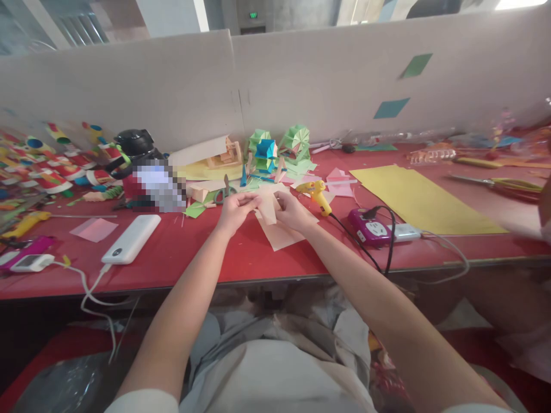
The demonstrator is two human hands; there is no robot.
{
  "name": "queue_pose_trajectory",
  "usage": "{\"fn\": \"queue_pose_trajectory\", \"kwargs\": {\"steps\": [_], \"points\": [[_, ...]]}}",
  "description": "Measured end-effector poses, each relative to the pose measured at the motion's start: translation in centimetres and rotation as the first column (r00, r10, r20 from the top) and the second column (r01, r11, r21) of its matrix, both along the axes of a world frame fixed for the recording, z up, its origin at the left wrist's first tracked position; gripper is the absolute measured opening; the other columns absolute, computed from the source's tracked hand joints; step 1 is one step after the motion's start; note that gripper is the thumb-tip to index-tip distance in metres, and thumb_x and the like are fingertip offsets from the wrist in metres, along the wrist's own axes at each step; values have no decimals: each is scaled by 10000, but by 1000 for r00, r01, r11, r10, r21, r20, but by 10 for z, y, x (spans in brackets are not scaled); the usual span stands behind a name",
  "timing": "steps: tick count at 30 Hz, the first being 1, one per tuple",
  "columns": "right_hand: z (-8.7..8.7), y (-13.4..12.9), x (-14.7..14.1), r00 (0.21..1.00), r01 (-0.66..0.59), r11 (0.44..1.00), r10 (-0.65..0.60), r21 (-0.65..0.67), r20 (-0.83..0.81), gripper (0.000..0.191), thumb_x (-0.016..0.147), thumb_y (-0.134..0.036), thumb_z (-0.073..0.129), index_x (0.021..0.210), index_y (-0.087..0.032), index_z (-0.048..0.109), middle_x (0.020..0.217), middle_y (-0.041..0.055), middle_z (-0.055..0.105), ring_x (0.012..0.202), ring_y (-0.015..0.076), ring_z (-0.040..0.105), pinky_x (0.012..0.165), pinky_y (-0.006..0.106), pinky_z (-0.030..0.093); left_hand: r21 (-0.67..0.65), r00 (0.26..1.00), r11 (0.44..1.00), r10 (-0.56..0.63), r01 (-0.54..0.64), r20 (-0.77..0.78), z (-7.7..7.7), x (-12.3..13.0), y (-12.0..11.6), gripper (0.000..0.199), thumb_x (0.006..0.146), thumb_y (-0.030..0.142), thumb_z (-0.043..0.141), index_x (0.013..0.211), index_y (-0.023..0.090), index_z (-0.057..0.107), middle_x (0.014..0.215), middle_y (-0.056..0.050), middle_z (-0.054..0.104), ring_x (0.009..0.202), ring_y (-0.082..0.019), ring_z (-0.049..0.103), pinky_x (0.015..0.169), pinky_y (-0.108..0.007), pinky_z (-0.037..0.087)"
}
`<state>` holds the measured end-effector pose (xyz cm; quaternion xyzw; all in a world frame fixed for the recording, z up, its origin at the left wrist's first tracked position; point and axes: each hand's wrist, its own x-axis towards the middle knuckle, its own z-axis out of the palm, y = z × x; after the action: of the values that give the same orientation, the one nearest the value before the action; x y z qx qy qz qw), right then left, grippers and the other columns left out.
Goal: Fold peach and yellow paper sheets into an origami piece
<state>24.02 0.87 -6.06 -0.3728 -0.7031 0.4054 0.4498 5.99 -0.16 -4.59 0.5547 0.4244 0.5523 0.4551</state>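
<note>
Between my two hands is a small folded piece of cream paper [268, 209], held above the red table. My left hand [236, 213] pinches its left side between thumb and fingers. On the right edge, my right hand [293, 211] grips the same paper with bent fingers. Flat beneath them lies a larger cream sheet [279, 236], partly covered by the right hand. Green-handled scissors [224, 194] rest just beyond the left hand. A yellow hot glue gun [317, 194] lies on its side past the right hand.
Green and blue folded paper models [296, 140] stand at the back. A purple power socket [369, 227] with cables and a yellow sheet [424, 198] lie to the right. A white power bank [132, 238] is at left. A person's blurred arm [512, 221] reaches in from the right.
</note>
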Motion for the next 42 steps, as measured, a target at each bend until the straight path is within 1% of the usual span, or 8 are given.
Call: {"fn": "queue_pose_trajectory", "kwargs": {"steps": [4,8,15,27,31,34,38,42], "points": [[-3,0,-2,984,-139,986,127,-94,-126,297,742,-388,699,921,-183,580,837,33,666,756,166,634,615,266,511,40,995,994,100,-98,-31,-2,0,3,272,681,360,770,837,144,712,758,-50,728,678,-164,652,650,-281,534],[-1,0,-1,973,-164,981,142,-108,-183,412,821,-524,636,1049,-181,642,882,58,688,758,166,659,688,318,570,103,974,974,209,-201,-84,-4,-3,5,144,721,276,682,807,160,682,719,-28,691,658,-152,624,576,-235,479],[0,-1,2,994,-71,993,62,-91,-94,440,778,-562,679,964,-163,674,853,71,702,749,179,664,680,320,566,103,982,991,99,-84,-158,1,-2,0,196,741,324,704,839,159,667,784,-48,688,739,-172,627,670,-263,478],[-2,0,-1,988,-63,996,52,-65,-148,371,762,-516,700,883,-173,625,825,47,664,722,158,637,649,304,540,189,940,978,141,-85,-310,-11,-3,5,217,809,372,678,817,174,590,767,-28,648,724,-154,601,662,-244,429],[2,-3,-3,992,28,999,-26,22,-122,403,692,-488,772,872,-189,570,857,32,634,752,151,620,661,286,522,144,970,985,120,-91,-212,-6,-1,2,223,798,371,683,808,182,565,732,-17,639,700,-151,603,642,-239,444],[4,-5,-3,997,28,997,-22,76,-77,342,728,-470,742,837,-187,584,878,36,627,787,153,613,708,293,516,11,996,998,58,-57,-64,0,1,-1,234,779,367,689,823,192,541,699,-11,638,678,-162,618,653,-269,494],[5,-7,-2,999,38,996,-39,83,6,320,765,-476,705,895,-191,638,879,38,633,783,157,591,690,289,497,-200,988,978,-27,57,149,8,2,-4,240,747,306,691,834,199,494,766,-6,646,732,-173,659,739,-346,551],[3,-5,0,994,84,984,-94,158,53,333,755,-492,720,914,-204,669,1038,69,627,892,183,605,759,319,511,-253,963,956,-81,148,256,11,1,-5,237,760,241,659,945,196,517,859,-20,657,764,-160,672,807,-381,552]]}}
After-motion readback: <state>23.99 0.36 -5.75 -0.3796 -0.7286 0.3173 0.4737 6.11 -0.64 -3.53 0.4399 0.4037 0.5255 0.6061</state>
